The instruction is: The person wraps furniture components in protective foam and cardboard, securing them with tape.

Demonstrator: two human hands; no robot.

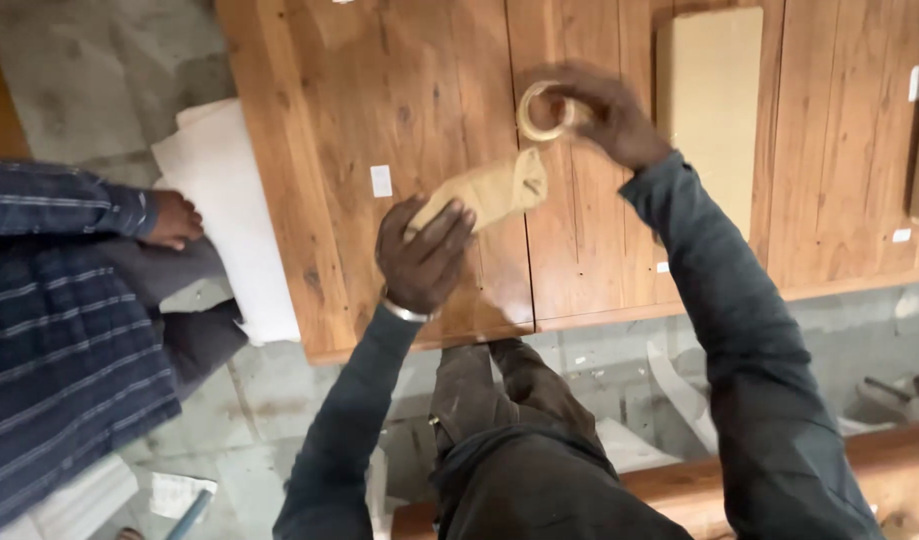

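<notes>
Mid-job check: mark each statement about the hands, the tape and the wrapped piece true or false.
1. The right hand holds a roll of tape. True.
2. The left hand rests on a brown paper-wrapped bundle. True.
3. The bundle lies on the floor. False: it lies on the wooden tabletop.
4. The flat cardboard piece sits left of the bundle. False: it lies to its right.
5. Another person's hand shows at the left edge. True.

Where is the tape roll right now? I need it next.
In the head view, the tape roll is in the right hand, above the wooden table, just beyond the small brown-paper parcel under the left hand.
</notes>
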